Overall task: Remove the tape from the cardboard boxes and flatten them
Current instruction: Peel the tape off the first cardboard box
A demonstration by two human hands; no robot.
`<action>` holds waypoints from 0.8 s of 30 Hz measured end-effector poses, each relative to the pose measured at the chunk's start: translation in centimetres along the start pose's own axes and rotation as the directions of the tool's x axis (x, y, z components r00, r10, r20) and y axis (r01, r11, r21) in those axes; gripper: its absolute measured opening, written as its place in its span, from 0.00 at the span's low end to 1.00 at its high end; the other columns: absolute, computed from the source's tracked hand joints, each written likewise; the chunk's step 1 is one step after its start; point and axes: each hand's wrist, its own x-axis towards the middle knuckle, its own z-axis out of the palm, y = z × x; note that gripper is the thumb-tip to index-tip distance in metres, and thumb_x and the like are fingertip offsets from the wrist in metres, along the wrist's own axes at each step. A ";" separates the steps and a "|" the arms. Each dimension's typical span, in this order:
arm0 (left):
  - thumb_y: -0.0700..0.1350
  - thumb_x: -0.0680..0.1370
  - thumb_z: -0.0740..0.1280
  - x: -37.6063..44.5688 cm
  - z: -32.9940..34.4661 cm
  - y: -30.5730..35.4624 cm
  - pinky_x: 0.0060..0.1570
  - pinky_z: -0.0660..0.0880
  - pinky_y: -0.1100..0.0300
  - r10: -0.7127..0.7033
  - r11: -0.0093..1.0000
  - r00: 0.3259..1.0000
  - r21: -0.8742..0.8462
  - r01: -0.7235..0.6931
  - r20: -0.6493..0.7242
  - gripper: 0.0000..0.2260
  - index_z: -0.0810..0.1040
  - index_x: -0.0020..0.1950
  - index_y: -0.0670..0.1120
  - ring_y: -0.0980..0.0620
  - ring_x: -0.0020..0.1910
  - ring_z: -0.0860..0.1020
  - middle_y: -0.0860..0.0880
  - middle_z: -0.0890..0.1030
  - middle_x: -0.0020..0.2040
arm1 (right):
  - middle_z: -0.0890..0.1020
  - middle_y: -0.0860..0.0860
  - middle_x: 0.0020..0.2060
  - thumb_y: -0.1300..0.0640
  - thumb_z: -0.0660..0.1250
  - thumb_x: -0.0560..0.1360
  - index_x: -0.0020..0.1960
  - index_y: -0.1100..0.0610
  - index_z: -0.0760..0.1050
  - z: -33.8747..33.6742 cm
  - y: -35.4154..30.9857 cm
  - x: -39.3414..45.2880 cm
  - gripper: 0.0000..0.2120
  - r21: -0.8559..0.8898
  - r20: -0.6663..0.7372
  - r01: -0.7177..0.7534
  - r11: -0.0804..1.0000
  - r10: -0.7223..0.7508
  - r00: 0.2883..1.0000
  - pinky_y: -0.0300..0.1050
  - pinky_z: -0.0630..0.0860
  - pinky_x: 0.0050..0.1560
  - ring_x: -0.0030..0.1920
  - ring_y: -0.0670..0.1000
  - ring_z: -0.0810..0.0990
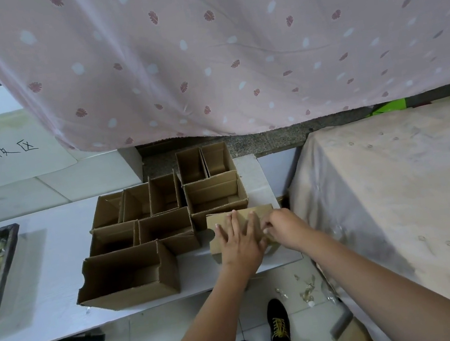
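Note:
A closed brown cardboard box (261, 213) sits near the right end of a low white table (44, 271). My left hand (239, 240) lies flat on its top with the fingers spread. My right hand (282, 227) is at the box's right side, fingers curled at the top edge as if pinching something small; what it pinches is hidden. Several open cardboard boxes (165, 207) stand packed together to the left and behind, and a larger open box (128, 273) lies at the front.
A dark tray (3, 268) with yellowish scraps sits at the table's left end. A cloth-covered surface (408, 188) fills the right. A pink patterned curtain (229, 48) hangs behind. Clear tape scraps (307, 291) litter the tiled floor near my black shoe (278, 321).

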 end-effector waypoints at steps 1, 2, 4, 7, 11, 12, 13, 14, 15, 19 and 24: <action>0.61 0.84 0.48 0.2 -0.3 0.4 0.74 0.37 0.33 0.001 1.000 1.000 0.004 -0.001 0.000 0.31 0.41 0.82 0.51 0.40 0.80 0.38 0.38 0.41 0.81 | 0.82 0.50 0.47 0.57 0.66 0.78 0.48 0.51 0.83 -0.1 0.2 0.0 0.06 0.010 -0.007 0.001 1.000 -0.001 1.000 0.45 0.77 0.54 0.51 0.52 0.81; 0.62 0.84 0.48 0.4 -0.5 0.8 0.75 0.37 0.34 0.011 1.000 1.000 0.018 -0.011 -0.004 0.32 0.43 0.82 0.49 0.41 0.80 0.37 0.39 0.41 0.82 | 0.82 0.50 0.47 0.57 0.67 0.78 0.48 0.51 0.83 -0.2 0.4 0.0 0.06 0.019 -0.023 0.004 1.000 -0.003 1.000 0.46 0.77 0.54 0.50 0.52 0.81; 0.62 0.84 0.46 0.5 -0.5 1.4 0.76 0.37 0.36 0.040 0.997 0.999 0.060 -0.040 -0.008 0.33 0.45 0.82 0.44 0.42 0.80 0.36 0.40 0.39 0.82 | 0.80 0.49 0.50 0.56 0.69 0.77 0.47 0.50 0.85 -0.2 0.6 -0.1 0.05 0.044 -0.068 0.007 0.999 -0.004 0.998 0.46 0.76 0.56 0.51 0.50 0.79; 0.63 0.84 0.42 0.5 0.1 1.9 0.77 0.35 0.39 0.037 0.993 0.999 0.108 -0.038 0.010 0.35 0.39 0.82 0.41 0.43 0.79 0.32 0.41 0.33 0.80 | 0.78 0.46 0.53 0.59 0.72 0.75 0.46 0.53 0.86 -0.1 1.2 -0.2 0.04 0.131 -0.114 0.015 0.991 0.000 0.993 0.41 0.73 0.57 0.53 0.48 0.78; 0.66 0.82 0.41 0.6 0.7 1.4 0.76 0.34 0.38 0.030 0.994 1.000 0.109 -0.030 0.006 0.36 0.31 0.80 0.46 0.43 0.78 0.29 0.43 0.29 0.79 | 0.84 0.42 0.39 0.58 0.73 0.74 0.41 0.52 0.85 -0.5 2.3 -0.4 0.05 0.345 -0.174 0.017 0.939 0.046 0.984 0.37 0.74 0.46 0.41 0.42 0.81; 0.67 0.82 0.41 0.7 0.8 1.2 0.76 0.33 0.39 0.033 0.995 0.999 0.097 -0.033 0.004 0.35 0.30 0.80 0.48 0.43 0.78 0.29 0.43 0.29 0.79 | 0.84 0.41 0.35 0.57 0.74 0.74 0.39 0.49 0.84 -0.6 2.9 -0.4 0.06 0.431 -0.204 -0.004 0.903 0.101 0.974 0.35 0.74 0.43 0.39 0.40 0.81; 0.67 0.82 0.41 0.8 0.8 1.0 0.76 0.33 0.39 0.029 0.996 1.000 0.082 -0.028 -0.002 0.35 0.30 0.80 0.49 0.43 0.78 0.30 0.43 0.29 0.79 | 0.84 0.42 0.33 0.56 0.73 0.75 0.37 0.48 0.83 -0.7 3.5 -0.3 0.08 0.517 -0.229 -0.025 0.856 0.167 0.959 0.34 0.75 0.42 0.38 0.40 0.81; 0.67 0.81 0.40 1.0 0.7 0.9 0.76 0.33 0.38 0.020 0.997 1.000 0.071 -0.020 -0.010 0.35 0.29 0.80 0.50 0.43 0.78 0.30 0.43 0.29 0.79 | 0.84 0.45 0.32 0.56 0.73 0.75 0.37 0.48 0.83 -0.8 4.1 -0.4 0.09 0.598 -0.240 -0.048 0.800 0.236 0.942 0.37 0.77 0.42 0.37 0.42 0.82; 0.67 0.81 0.40 1.1 0.6 0.7 0.75 0.33 0.38 0.017 0.998 1.000 0.066 -0.016 -0.012 0.35 0.29 0.79 0.51 0.43 0.78 0.29 0.43 0.29 0.79 | 0.85 0.49 0.32 0.56 0.72 0.76 0.38 0.50 0.83 -0.8 4.6 -0.4 0.08 0.666 -0.239 -0.068 0.743 0.299 0.924 0.45 0.80 0.44 0.37 0.47 0.83; 0.67 0.81 0.38 1.3 0.7 0.7 0.75 0.33 0.38 0.046 0.997 0.999 0.061 -0.046 -0.001 0.34 0.29 0.79 0.52 0.43 0.77 0.28 0.43 0.29 0.79 | 0.85 0.50 0.35 0.60 0.72 0.75 0.38 0.49 0.83 -0.2 5.8 -0.6 0.10 0.740 -0.254 -0.070 0.669 0.374 0.892 0.49 0.80 0.40 0.34 0.48 0.82; 0.67 0.81 0.39 1.3 0.8 0.8 0.76 0.34 0.38 0.042 0.997 0.999 0.065 -0.042 0.000 0.34 0.29 0.79 0.51 0.43 0.78 0.29 0.44 0.29 0.79 | 0.84 0.48 0.35 0.65 0.71 0.75 0.54 0.47 0.84 0.3 5.6 -0.7 0.14 0.745 -0.261 -0.066 0.664 0.381 0.887 0.39 0.77 0.44 0.37 0.47 0.81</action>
